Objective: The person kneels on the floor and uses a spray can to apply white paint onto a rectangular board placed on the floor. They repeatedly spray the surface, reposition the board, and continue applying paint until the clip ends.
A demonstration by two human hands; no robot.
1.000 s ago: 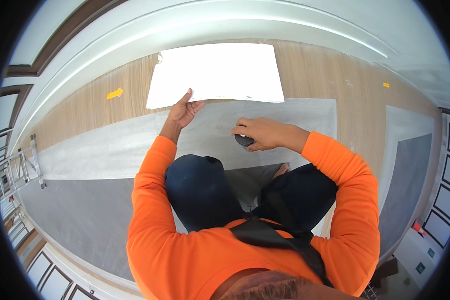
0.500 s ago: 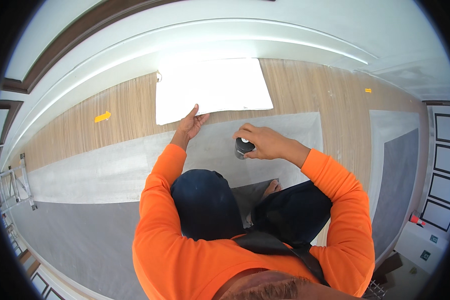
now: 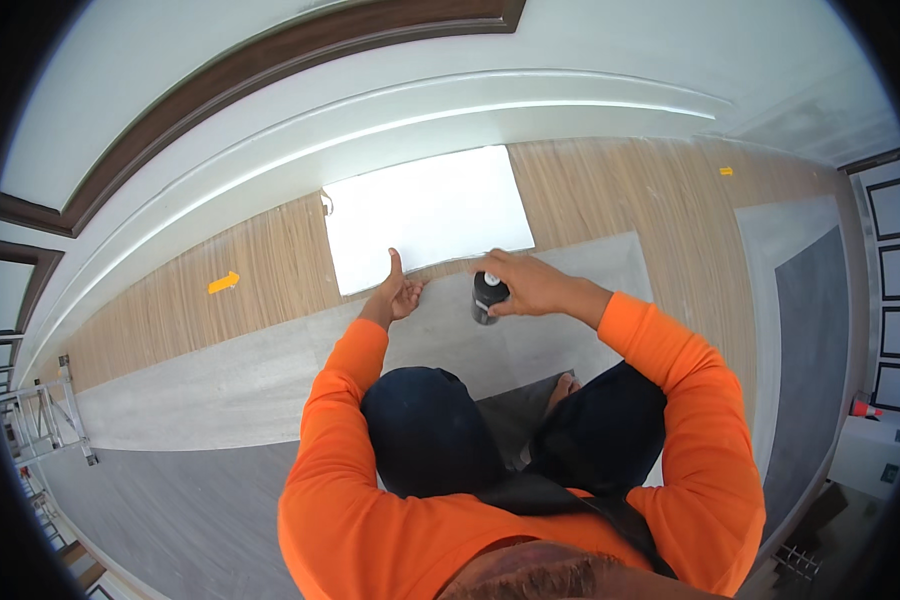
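A white rectangular sheet point(image 3: 430, 205) lies on the wood-look floor against the wall. My left hand point(image 3: 398, 292) is at its near edge, the thumb stretched up over the sheet and the fingers loosely curled just outside the edge, with nothing visible in them. To its right, my right hand point(image 3: 530, 284) grips a black spray can point(image 3: 487, 303) by its upper part. The can is held nearly upright over the grey floor area, close to the sheet's near right corner. White shows on the can's top; the fingers partly cover it. I cannot tell whether it touches the floor.
Yellow arrow markers lie on the floor, one at the left point(image 3: 224, 283) and another at the far right point(image 3: 726, 171). A metal frame point(image 3: 65, 410) stands at the left. The white wall point(image 3: 370, 115) with dark trim rises beyond the sheet. An orange cone point(image 3: 865, 408) stands far right.
The view has tilted, so everything sits lower. My left fingers have come slightly away from the sheet's edge, and the sheet lies flatter. My right hand still grips the spray can, now nearer the sheet.
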